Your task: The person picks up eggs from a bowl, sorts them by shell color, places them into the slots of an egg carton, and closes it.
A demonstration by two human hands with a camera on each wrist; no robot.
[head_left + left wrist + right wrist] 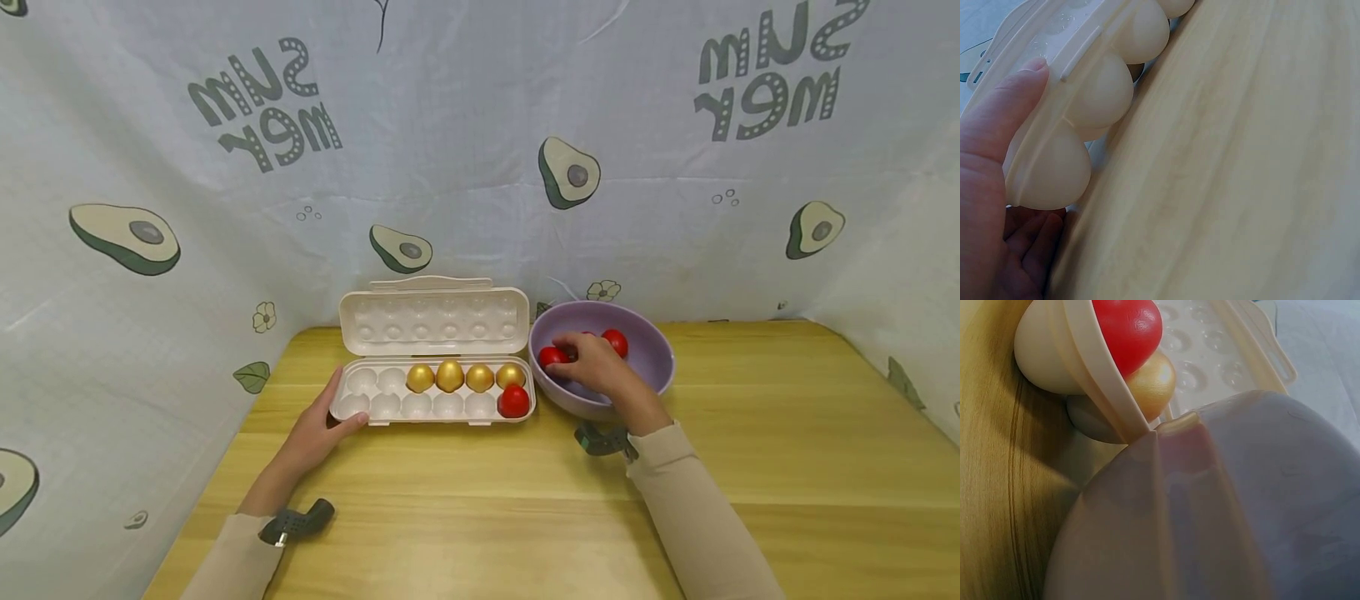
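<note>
A cream plastic egg carton lies with its lid tipped back. Several golden eggs fill the right part of its back row, and one red egg sits in the front right cup. My left hand grips the carton's left end; in the left wrist view the thumb presses on the rim, with fingers below the end cup. Inside the purple bowl, my right hand pinches a red egg near the left wall. Its fingers are out of sight in the right wrist view.
Another red egg lies at the bowl's back, and part of a further one shows behind the right hand. The open lid stands near the printed curtain. Bowl and carton stand side by side on the wooden table.
</note>
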